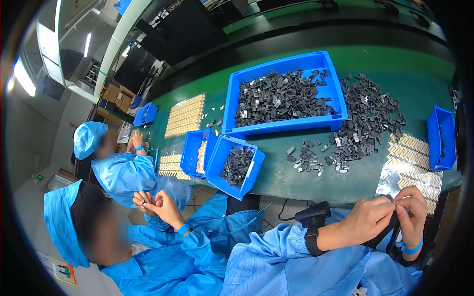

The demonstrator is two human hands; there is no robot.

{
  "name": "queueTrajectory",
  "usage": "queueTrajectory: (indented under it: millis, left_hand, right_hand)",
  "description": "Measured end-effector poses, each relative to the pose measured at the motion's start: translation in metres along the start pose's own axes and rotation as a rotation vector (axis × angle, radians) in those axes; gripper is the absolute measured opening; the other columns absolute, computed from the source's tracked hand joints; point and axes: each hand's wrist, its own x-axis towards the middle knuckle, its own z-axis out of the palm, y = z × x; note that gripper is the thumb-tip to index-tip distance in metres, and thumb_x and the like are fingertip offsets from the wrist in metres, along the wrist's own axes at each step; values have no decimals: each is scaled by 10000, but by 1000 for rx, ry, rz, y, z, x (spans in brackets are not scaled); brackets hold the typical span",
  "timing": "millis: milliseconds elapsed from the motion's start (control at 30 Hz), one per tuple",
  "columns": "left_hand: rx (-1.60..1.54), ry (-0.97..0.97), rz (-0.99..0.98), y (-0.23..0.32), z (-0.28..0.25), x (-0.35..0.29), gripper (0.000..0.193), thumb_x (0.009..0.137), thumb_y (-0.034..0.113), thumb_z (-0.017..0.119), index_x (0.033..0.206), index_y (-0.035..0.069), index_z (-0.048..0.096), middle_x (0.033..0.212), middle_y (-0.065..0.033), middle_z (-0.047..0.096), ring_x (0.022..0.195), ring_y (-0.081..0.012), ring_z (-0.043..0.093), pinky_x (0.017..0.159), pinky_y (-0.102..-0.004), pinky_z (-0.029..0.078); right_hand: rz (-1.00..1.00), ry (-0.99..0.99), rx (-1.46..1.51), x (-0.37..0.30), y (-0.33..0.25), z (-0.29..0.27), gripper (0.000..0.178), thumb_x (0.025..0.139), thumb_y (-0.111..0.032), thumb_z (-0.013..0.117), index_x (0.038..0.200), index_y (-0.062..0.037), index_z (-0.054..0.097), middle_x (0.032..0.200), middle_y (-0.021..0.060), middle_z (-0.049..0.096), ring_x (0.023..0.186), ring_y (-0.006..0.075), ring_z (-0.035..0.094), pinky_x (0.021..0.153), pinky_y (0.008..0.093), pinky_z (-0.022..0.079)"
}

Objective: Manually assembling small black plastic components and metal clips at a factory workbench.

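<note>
My left hand [366, 220] and my right hand [413, 213] meet at the fingertips, low on the right, in front of the table's near edge. Both are closed in a pinch, and whatever lies between the fingers is too small and covered to make out. Just beyond them is a sheet of cream-coloured small parts [409, 159] in slanted rows on clear backing. Farther left, a heap of small dark grey plastic pieces [368, 116] spreads over the green table [276, 170].
A large blue bin [291, 126] of grey pieces stands mid-table. Two smaller blue bins [228, 186] [189, 157] sit at the near edge, another blue bin [441, 138] at far right. Two co-workers in blue caps [61, 217] [89, 139] sit to my left; the nearer one's hands [160, 207] are raised.
</note>
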Motion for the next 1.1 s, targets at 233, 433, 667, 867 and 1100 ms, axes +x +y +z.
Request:
queueTrajectory:
  millis: [233, 433, 667, 867, 1100]
  left_hand:
    - [-104, -19, -88, -1, -4, -2, 110, 768, -26, 562, 876, -43, 576, 786, -133, 572, 653, -262, 564, 547, -323, 437]
    - [-178, -36, -228, 0, -1, -2, 107, 765, -7, 585, 870, -28, 593, 742, -117, 576, 584, -198, 544, 500, -286, 420]
    - [-103, 43, -195, -1, -2, -1, 82, 756, -5, 599, 834, -28, 586, 722, -103, 581, 580, -181, 552, 501, -282, 431]
    - [2, 124, -148, 13, -34, -8, 112, 748, -4, 618, 859, -16, 613, 757, -105, 603, 616, -194, 581, 550, -279, 456]
    - [249, 550, -305, 83, -132, -59, 113, 774, -85, 599, 883, -81, 631, 846, -144, 647, 681, -151, 642, 596, -228, 515]
  right_hand:
    - [42, -4, 14, 0, -3, 4, 70, 753, -56, 591, 752, -1, 547, 826, 119, 533, 711, 205, 500, 621, 302, 391]
    - [-174, -5, -228, -2, -2, 1, 119, 667, -5, 618, 758, -4, 541, 815, 116, 536, 700, 252, 498, 621, 341, 393]
    - [-365, -10, -411, 10, -7, 3, 221, 580, 28, 623, 781, -1, 534, 810, 110, 542, 692, 278, 503, 637, 389, 386]
    - [-367, -82, -105, 34, -1, 23, 176, 590, 38, 613, 746, -33, 575, 777, 76, 602, 644, 228, 546, 620, 358, 379]
    - [-645, -523, 569, 129, -53, 130, 58, 723, -61, 628, 779, -49, 623, 843, 51, 623, 757, 212, 607, 718, 320, 439]
